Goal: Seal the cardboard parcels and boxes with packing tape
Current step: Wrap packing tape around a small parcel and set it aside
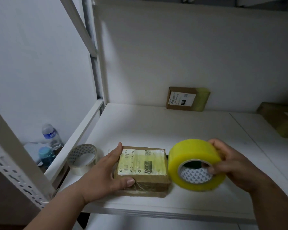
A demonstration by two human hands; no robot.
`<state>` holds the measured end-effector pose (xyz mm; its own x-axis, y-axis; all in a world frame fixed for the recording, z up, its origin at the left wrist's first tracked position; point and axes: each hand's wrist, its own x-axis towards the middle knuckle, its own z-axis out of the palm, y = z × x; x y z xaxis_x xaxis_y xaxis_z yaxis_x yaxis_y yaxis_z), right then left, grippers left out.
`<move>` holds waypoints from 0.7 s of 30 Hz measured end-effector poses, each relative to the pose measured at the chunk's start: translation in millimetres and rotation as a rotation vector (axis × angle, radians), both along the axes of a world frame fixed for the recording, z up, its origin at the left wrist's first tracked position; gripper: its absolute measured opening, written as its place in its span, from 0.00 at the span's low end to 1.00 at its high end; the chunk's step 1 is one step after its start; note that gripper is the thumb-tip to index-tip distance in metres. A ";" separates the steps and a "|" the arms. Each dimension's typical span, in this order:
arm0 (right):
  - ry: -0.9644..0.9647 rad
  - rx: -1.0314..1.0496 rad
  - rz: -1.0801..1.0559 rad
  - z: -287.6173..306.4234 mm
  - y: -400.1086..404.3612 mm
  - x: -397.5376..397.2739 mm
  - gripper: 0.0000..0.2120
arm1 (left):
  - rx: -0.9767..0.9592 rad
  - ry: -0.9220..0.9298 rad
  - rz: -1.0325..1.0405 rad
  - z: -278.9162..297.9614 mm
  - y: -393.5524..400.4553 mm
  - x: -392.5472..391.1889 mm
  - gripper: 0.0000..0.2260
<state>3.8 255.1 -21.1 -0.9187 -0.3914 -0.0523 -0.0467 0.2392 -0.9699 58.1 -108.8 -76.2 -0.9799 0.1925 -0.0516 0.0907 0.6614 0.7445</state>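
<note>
On the white shelf board lies a flat brown cardboard parcel with a white label, gripped at its left edge by the left hand, while beside it the right hand grasps a fat yellow roll of packing tape, fingers hooked into its core.

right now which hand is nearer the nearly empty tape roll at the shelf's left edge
Left. The left hand grips the parcel just right of the empty roll. The right hand holds the yellow roll beyond the parcel, farther away.
</note>
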 end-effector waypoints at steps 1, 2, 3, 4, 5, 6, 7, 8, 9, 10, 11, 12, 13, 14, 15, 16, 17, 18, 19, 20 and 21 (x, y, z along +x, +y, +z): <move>0.003 0.001 -0.019 -3.5 -0.8 -0.4 0.30 | -0.030 -0.018 -0.010 2.4 0.8 0.6 0.60; 0.008 0.002 -0.032 -6.4 -1.4 -0.7 0.29 | -0.100 -0.004 -0.023 6.1 2.5 1.6 0.58; 0.013 0.007 -0.042 -7.9 -2.6 -0.2 0.28 | -0.204 0.041 -0.041 10.9 5.9 2.5 0.56; 0.016 0.013 -0.047 -9.1 -3.1 0.1 0.28 | -0.324 0.099 -0.064 16.8 11.3 3.5 0.53; 0.022 0.023 -0.053 -9.8 -4.0 0.7 0.29 | -0.452 0.149 -0.093 22.2 18.4 3.7 0.50; 0.027 0.029 -0.057 -10.6 -4.8 1.2 0.29 | -0.574 0.182 -0.123 27.1 27.2 3.2 0.48; 0.029 0.035 -0.058 -10.8 -5.1 1.7 0.30 | -0.672 0.200 -0.152 30.0 36.8 1.7 0.48; 0.026 0.038 -0.054 -11.8 -5.4 1.8 0.31 | -0.743 0.206 -0.177 31.3 46.5 -0.5 0.50; 0.018 0.040 -0.048 -12.8 -5.5 1.8 0.32 | -0.798 0.199 -0.195 30.8 55.3 -3.9 0.52; 0.006 0.039 -0.039 -14.8 -5.5 1.6 0.33 | -0.835 0.185 -0.208 29.2 62.7 -7.9 0.54; -0.010 0.033 -0.034 -18.0 -5.8 1.6 0.33 | -0.850 0.166 -0.214 28.5 68.6 -11.4 0.55; -0.032 0.014 -0.036 -21.9 -6.3 1.9 0.33 | -0.847 0.149 -0.211 28.6 72.7 -14.8 0.56; -0.054 -0.015 -0.046 -25.7 -6.8 2.5 0.34 | -0.841 0.142 -0.204 29.2 75.1 -17.7 0.56; -0.072 -0.050 -0.058 -28.5 -7.3 3.0 0.34 | -0.837 0.143 -0.201 29.8 76.0 -20.1 0.56; -0.076 -0.083 -0.072 -29.0 -8.2 4.1 0.33 | -0.833 0.145 -0.203 30.4 75.9 -21.9 0.57; -0.068 -0.115 -0.084 -26.5 -9.5 4.8 0.33 | -0.827 0.143 -0.206 30.8 74.5 -23.6 0.57; -0.054 -0.152 -0.095 -21.1 -10.8 5.6 0.34 | -0.816 0.137 -0.208 30.6 71.2 -25.3 0.58; -0.039 -0.197 -0.110 -13.4 -11.8 6.0 0.37 | -0.779 0.132 -0.206 32.2 67.5 -26.5 0.59; -0.025 -0.250 -0.128 -3.4 -12.4 6.3 0.42 | -0.683 0.125 -0.197 36.0 63.7 -26.8 0.59; -0.001 -0.317 -0.142 7.6 -12.9 6.1 0.47 | -0.510 0.108 -0.169 40.5 59.8 -26.8 0.58; 0.038 -0.392 -0.153 20.4 -14.6 6.0 0.48 | -0.292 0.091 -0.134 46.1 57.1 -26.3 0.55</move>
